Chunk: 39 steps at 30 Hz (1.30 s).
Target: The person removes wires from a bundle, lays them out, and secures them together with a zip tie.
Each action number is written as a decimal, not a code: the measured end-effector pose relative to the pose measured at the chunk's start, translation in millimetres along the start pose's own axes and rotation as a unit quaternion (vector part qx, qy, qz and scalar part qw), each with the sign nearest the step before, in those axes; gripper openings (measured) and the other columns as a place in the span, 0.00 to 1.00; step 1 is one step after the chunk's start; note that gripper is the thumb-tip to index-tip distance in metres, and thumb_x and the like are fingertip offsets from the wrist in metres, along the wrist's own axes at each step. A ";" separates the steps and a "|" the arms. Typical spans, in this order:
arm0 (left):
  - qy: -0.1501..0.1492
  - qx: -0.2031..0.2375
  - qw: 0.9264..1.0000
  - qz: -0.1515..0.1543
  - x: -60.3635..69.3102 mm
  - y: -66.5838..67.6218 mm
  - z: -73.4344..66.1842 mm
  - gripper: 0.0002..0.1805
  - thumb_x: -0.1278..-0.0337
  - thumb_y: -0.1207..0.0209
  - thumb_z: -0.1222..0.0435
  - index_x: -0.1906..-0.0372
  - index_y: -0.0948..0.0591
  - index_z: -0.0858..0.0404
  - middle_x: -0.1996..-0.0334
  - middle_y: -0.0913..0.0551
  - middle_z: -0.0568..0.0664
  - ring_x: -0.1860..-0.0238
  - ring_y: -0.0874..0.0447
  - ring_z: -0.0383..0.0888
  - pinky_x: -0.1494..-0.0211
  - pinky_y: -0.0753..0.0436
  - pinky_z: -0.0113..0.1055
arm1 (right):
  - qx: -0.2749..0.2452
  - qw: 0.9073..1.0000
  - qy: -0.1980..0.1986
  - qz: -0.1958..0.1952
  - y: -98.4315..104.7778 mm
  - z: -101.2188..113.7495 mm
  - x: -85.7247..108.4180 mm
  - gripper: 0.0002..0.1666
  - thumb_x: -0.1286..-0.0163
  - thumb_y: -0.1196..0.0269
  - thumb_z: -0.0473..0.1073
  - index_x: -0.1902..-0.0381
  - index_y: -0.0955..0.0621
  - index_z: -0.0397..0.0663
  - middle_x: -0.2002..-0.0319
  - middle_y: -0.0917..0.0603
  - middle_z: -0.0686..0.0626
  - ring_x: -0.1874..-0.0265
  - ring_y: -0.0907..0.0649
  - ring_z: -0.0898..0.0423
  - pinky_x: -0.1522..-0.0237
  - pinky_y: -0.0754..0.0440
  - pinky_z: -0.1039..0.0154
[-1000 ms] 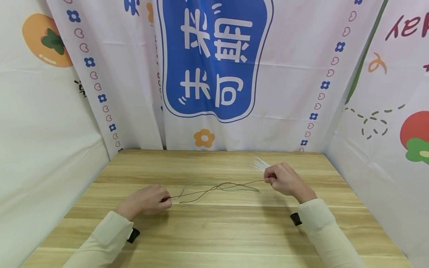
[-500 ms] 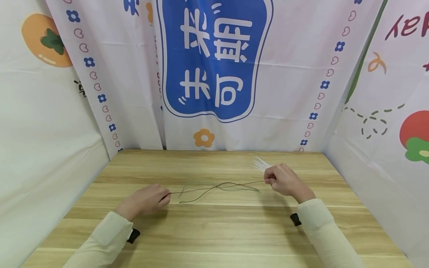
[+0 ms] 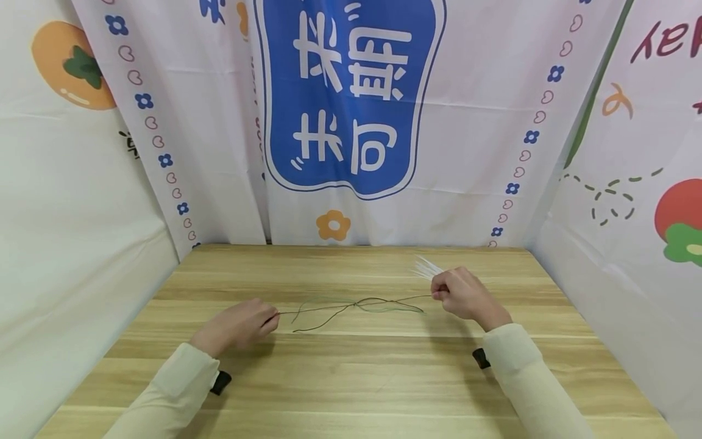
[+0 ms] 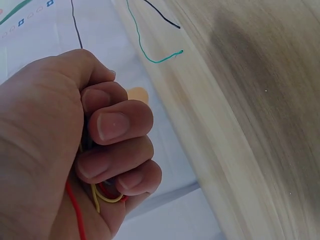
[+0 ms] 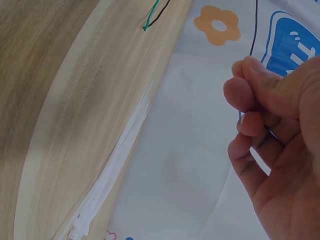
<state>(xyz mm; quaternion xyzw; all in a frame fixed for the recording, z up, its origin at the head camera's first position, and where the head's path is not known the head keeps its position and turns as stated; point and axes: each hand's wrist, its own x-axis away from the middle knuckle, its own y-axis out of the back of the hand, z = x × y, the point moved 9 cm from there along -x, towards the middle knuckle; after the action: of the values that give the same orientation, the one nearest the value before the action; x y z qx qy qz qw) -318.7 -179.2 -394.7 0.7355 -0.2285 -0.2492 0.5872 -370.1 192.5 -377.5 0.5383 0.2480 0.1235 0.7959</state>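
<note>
My left hand (image 3: pixel 238 326) is curled round a bunch of thin wires. In the left wrist view, a red wire (image 4: pixel 75 207) and a yellow wire (image 4: pixel 95 197) show under its fingers. A dark wire (image 3: pixel 323 309) runs nearly straight across to my right hand (image 3: pixel 466 292). There, thumb and forefinger pinch it, seen as a thin line (image 5: pixel 254 30) in the right wrist view. Beneath it lie a green wire (image 4: pixel 155 62) and a black wire (image 4: pixel 162 15), loosely looped and crossing near the middle. Whether they are knotted together is too small to tell.
A bundle of white zip ties (image 5: pixel 112 170) lies on the wooden table (image 3: pixel 351 378), just behind my right hand. Printed white cloth (image 3: pixel 471 183) hangs at the back, with more cloth at both sides.
My left hand has turned and risen slightly, and the dark wire beside it lies straighter. The right hand has stayed almost still, still pinching. The loose wires have hardly moved.
</note>
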 end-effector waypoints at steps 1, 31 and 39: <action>0.002 0.001 1.000 0.001 -0.3 -0.4 1.0 0.22 0.25 0.49 0.69 0.81 0.32 0.52 0.81 0.38 0.36 0.79 0.42 0.30 0.73 0.35 0.29 | 0.003 1.000 -0.001 0.000 -0.3 -0.1 -0.3 0.14 0.31 0.33 0.31 0.75 0.16 0.53 0.78 0.20 0.58 0.78 0.27 0.62 0.70 0.28 0.66; 0.056 0.003 0.998 0.027 -2.0 -15.9 19.6 0.24 0.22 0.48 0.67 0.81 0.34 0.51 0.82 0.39 0.37 0.79 0.42 0.33 0.70 0.34 0.31 | -0.022 0.998 -0.049 0.043 -23.8 -7.3 -4.7 0.09 0.29 0.28 0.38 0.72 0.14 0.47 0.80 0.20 0.57 0.78 0.25 0.61 0.71 0.26 0.66; 0.075 -0.014 0.997 0.028 -3.5 -20.0 23.7 0.22 0.21 0.48 0.65 0.79 0.29 0.53 0.81 0.33 0.39 0.77 0.35 0.35 0.67 0.29 0.35 | -0.007 0.997 -0.067 0.041 -25.5 -5.1 -9.7 0.10 0.29 0.28 0.39 0.73 0.14 0.48 0.78 0.20 0.56 0.77 0.25 0.60 0.71 0.27 0.64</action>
<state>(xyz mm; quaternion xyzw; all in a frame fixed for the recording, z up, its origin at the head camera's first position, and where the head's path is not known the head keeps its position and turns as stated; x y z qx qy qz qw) -335.6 -190.6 -418.3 0.7375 -0.2008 -0.1794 0.6194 -382.7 182.1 -399.9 0.5495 0.1711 0.1209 0.8088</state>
